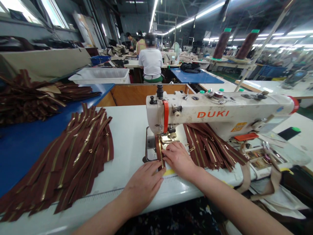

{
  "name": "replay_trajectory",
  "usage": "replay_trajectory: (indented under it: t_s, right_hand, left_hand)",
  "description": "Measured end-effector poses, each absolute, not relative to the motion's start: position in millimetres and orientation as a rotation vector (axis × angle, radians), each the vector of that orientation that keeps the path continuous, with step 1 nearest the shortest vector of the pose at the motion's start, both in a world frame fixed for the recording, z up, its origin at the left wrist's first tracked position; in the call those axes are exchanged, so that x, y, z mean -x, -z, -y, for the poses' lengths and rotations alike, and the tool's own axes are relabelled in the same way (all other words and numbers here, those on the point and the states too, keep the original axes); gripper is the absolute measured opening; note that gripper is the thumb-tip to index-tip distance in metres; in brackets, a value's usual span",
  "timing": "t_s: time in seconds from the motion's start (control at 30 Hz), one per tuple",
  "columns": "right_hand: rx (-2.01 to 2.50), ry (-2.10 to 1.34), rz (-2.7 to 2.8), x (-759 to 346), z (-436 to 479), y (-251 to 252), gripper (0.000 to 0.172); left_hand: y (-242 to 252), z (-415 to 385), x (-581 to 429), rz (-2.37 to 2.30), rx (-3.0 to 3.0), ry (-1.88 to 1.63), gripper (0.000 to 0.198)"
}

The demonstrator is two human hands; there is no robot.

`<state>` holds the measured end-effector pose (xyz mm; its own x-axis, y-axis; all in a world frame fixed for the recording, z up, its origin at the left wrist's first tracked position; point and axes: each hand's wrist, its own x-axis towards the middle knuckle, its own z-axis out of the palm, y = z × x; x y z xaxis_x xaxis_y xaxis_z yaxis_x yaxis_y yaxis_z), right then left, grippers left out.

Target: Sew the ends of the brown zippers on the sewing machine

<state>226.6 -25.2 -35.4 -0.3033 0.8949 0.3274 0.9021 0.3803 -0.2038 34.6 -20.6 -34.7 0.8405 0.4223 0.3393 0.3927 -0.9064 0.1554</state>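
Note:
A brown zipper with gold teeth lies lengthwise under the head of the white sewing machine. My left hand has its fingers closed on the zipper's near end, by the table edge. Farther up the strip, my right hand presses its bent fingertips against the zipper's right side, beside the metal needle plate. Many brown zippers are fanned out in a pile to the left. A second bunch of zippers lies under the machine arm, right of my right hand.
Another zipper heap rests on the blue table at left. A small tray of metal parts sits at right, near hanging beige strips. Two thread cones stand behind the machine. A person in a white shirt sits ahead.

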Motion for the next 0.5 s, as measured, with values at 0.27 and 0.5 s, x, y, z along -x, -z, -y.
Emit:
replay_trajectory:
  t_s: [0.27,0.5]
  right_hand:
    - [1.578,0.124,2.278,-227,11,35,0.007]
    - [1.606,0.149,2.271,-227,-1,37,0.016]
  left_hand:
    - [34,10,-40,-0.694,-2.952,-0.555,0.026]
    - [38,-10,-47,-0.757,-2.955,-0.607,0.026]
